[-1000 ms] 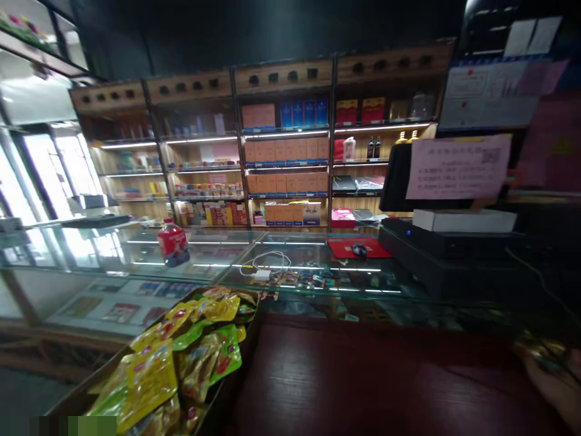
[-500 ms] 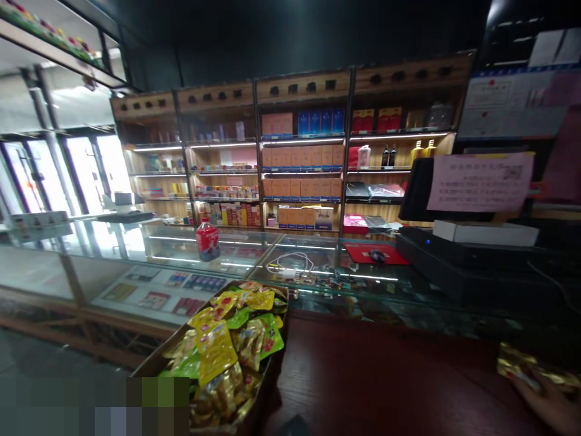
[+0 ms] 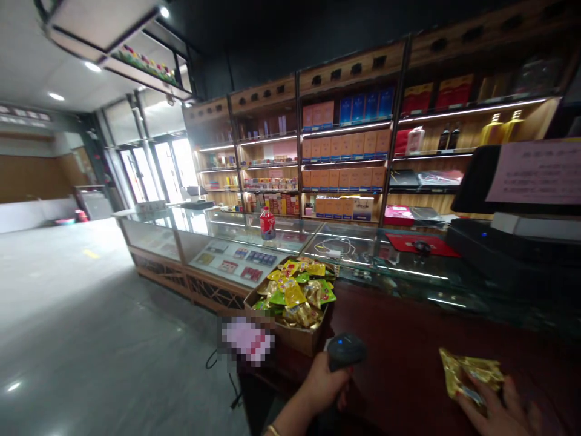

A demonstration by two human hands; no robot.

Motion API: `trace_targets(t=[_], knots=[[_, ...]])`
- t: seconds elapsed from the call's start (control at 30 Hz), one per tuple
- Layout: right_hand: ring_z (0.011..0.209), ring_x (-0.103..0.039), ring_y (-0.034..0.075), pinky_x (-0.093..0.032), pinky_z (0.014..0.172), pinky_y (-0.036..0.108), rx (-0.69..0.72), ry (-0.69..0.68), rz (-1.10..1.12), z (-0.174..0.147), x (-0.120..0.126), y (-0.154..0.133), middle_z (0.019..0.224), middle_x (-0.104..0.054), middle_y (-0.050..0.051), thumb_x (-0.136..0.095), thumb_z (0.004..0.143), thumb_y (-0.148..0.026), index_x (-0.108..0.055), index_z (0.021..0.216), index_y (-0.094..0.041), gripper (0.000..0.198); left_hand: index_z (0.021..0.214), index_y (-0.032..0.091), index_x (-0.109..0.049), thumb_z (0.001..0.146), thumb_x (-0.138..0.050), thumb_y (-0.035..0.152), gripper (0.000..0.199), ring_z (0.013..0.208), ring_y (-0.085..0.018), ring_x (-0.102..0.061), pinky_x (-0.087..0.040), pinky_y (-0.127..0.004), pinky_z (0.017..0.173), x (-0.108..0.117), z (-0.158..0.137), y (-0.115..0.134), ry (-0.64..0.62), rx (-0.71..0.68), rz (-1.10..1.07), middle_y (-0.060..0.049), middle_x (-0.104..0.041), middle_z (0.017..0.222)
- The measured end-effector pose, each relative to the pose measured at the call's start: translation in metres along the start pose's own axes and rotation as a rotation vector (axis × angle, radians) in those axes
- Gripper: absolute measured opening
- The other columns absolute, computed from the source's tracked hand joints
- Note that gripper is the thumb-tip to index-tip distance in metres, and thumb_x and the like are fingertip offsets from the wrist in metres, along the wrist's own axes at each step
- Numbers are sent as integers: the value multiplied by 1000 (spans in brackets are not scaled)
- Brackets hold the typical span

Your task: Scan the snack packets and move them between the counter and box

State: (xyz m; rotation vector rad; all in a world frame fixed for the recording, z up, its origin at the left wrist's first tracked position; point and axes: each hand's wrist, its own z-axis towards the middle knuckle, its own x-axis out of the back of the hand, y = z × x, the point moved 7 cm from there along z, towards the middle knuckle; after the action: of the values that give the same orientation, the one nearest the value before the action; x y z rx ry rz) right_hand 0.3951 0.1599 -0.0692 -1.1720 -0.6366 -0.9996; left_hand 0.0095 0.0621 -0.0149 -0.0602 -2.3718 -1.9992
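Observation:
Near the bottom middle, my left hand is wrapped around the handle of a dark barcode scanner, which shows a small blue light. At the lower right, a shiny gold snack packet is under the bent fingers of my right hand, low over the dark red counter top. Beyond the scanner, a cardboard box holds a heap of yellow, green and gold snack packets.
A blurred-out pink item lies left of the box at the counter's edge. Behind are a glass display case, a red bottle, a white cable, a mouse on a red mat and a monitor. Stocked shelves line the wall.
The view has swung left, so the box appears farther right. My left hand with the scanner has come into view. My right hand and the gold packet show farther left in the picture.

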Motion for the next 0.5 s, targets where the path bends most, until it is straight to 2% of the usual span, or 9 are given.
trace_targets(t=[0.13,0.27,0.4,0.5], knots=[[146,-32,57,-27,100,85,-18,-51,-94,-11,5,-32,156,-49,7,-66,42,-57,-69,117,-57,76,62,19,-55,75,-65,50,36,36,-13,-50,-39,-24,39,-1,-4,5,-1,-41,17,2,-52,43],[144,-34,62,-28,96,88,-170,17,-53,-11,8,-37,166,-37,10,-61,52,-68,-72,119,-47,71,65,18,-56,75,-65,47,32,37,-13,-51,-39,-24,39,1,-4,6,29,-66,16,3,-52,46],[147,-27,62,-27,94,92,-270,52,17,-15,5,-40,170,-25,22,-48,67,-79,-61,142,-35,88,65,18,-55,75,-66,45,30,36,-13,-52,-39,-24,37,-1,-4,8,25,-68,-11,3,-54,49],[153,-19,55,-28,101,88,-288,68,43,-19,4,-42,168,-23,29,-39,76,-79,-46,155,-21,98,63,18,-55,76,-66,42,30,36,-12,-51,-40,-24,38,-2,-5,7,37,-45,-10,3,-54,48]])
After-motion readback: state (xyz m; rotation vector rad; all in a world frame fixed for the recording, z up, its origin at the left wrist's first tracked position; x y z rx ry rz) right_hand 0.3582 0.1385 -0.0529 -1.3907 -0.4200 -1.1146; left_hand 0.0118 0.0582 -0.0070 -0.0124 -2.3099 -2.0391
